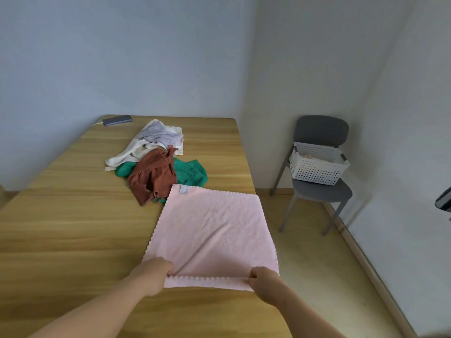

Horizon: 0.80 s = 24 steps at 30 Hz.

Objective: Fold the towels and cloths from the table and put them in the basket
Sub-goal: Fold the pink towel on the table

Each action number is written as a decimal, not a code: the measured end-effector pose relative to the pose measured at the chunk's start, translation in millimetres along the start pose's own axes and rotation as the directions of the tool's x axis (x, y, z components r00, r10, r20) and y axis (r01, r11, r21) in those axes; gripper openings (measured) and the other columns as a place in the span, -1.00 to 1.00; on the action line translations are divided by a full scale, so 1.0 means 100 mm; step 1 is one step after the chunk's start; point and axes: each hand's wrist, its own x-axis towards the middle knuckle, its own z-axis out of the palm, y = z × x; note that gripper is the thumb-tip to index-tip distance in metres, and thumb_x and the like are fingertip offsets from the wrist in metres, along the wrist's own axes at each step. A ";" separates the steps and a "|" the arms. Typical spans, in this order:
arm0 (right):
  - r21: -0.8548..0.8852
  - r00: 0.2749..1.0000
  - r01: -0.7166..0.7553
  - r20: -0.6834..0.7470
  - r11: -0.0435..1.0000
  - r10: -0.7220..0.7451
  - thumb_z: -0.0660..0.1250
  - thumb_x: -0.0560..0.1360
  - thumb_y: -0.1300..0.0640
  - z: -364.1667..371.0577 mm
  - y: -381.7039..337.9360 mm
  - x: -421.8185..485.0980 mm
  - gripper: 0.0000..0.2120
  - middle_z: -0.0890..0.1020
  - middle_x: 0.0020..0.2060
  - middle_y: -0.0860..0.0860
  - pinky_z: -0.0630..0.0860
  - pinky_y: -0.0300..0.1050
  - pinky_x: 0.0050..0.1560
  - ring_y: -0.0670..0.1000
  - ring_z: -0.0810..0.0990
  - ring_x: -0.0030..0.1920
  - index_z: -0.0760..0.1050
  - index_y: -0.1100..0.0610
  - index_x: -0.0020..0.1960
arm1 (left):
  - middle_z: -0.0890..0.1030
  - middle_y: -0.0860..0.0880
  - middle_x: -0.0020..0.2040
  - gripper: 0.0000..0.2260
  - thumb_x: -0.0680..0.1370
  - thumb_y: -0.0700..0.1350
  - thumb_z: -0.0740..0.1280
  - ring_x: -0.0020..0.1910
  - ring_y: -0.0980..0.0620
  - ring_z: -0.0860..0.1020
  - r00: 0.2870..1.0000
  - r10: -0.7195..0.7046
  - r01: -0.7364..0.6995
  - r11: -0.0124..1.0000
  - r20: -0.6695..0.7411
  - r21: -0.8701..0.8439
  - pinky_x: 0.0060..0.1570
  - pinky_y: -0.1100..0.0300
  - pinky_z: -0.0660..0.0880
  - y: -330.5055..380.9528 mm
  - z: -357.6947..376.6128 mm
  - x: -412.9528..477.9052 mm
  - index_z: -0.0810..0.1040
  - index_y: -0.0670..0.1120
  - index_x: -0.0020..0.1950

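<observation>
The left hand and the right hand are set well apart, each with its fingers curled tight on one near corner of the pink towel. The near hem is stretched straight between them. The rest of the towel lies spread flat on the wooden table, its far edge touching the pile and its right side reaching the table's edge. The step in hand looks like the first fold. To do it well, both corners should rise together and travel to the far corners, with the hem kept taut so the diagonal crease across the middle smooths out and the scalloped edges line up. Beyond the towel lies a loose heap of four pieces, as far as can be told: one rust-brown cloth on top of one green towel, then one cream cloth and one lilac dotted cloth. One dark phone sits at the far corner. Off to the right, well apart from the table, one white perforated basket stands on one grey chair. Something pale shows inside it, too small to identify.
</observation>
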 end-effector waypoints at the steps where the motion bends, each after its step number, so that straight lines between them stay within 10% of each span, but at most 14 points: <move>1: 0.010 1.000 -0.003 -0.004 1.000 0.003 0.13 0.57 0.08 -0.01 -0.01 0.01 -0.71 0.37 -0.34 -0.09 0.27 -0.22 -0.26 -0.08 0.32 -0.33 0.26 -0.01 -0.34 | 0.37 0.04 -0.08 -0.60 0.49 -0.36 0.00 -0.10 0.04 0.37 1.000 -0.016 0.016 0.999 0.011 -0.043 -0.30 0.29 0.25 0.00 -0.01 0.00 0.46 -0.07 0.18; 10: 0.001 0.995 -0.014 -0.102 1.000 0.014 -0.01 0.48 0.29 -0.16 -0.11 0.06 -0.75 0.34 -0.34 -0.07 0.22 -0.25 -0.36 -0.09 0.27 -0.34 0.29 0.05 -0.29 | 0.48 0.08 -0.18 -0.76 0.55 -0.20 0.02 -0.26 0.09 0.38 0.984 -0.015 -0.029 0.971 -0.177 -0.239 -0.33 0.24 0.22 -0.01 -0.28 -0.01 0.36 0.07 -0.22; 15: -0.134 0.999 0.011 0.036 0.991 -0.006 0.08 0.56 0.26 -0.20 -0.12 0.08 -0.72 0.54 -0.12 0.09 0.36 -0.27 -0.22 -0.04 0.39 -0.24 0.53 0.26 0.12 | 0.31 0.10 -0.38 -0.65 0.49 0.19 0.20 -0.36 0.11 0.29 0.994 0.075 -0.051 0.958 0.077 -0.282 -0.38 0.21 0.13 -0.05 -0.33 -0.03 0.26 0.04 -0.40; 18: -0.093 0.998 -0.020 0.054 0.995 0.026 0.17 0.56 0.17 -0.22 -0.08 0.11 -0.76 0.40 -0.30 -0.05 0.44 -0.20 -0.03 -0.12 0.33 -0.35 0.38 0.03 -0.28 | 0.24 0.10 -0.39 -0.54 0.35 0.37 0.28 -0.38 0.11 0.25 0.983 0.116 -0.068 0.952 0.146 -0.298 -0.37 0.19 0.08 -0.06 -0.34 -0.02 0.24 0.03 -0.40; 21: 0.007 0.997 -0.033 -0.071 0.999 0.033 0.17 0.55 0.06 -0.24 -0.02 0.10 -0.72 0.36 -0.35 -0.06 0.31 -0.21 -0.36 -0.07 0.31 -0.37 0.27 0.04 -0.33 | 0.39 0.17 -0.26 -0.70 0.37 0.27 0.37 -0.24 0.17 0.39 0.984 0.151 -0.122 0.961 0.099 -0.249 -0.32 0.27 0.24 -0.02 -0.40 -0.02 0.41 0.08 -0.22; 24: -0.040 0.968 -0.048 -0.247 0.998 0.037 0.09 0.51 0.15 -0.28 0.02 0.10 -0.80 0.42 -0.30 -0.06 0.31 -0.16 -0.27 0.02 0.41 -0.20 0.32 0.05 -0.29 | 0.52 0.17 -0.05 -0.81 0.44 0.10 0.37 -0.05 0.17 0.50 0.994 0.107 -0.106 0.977 -0.008 -0.184 -0.13 0.28 0.41 -0.04 -0.50 0.04 0.52 0.07 -0.01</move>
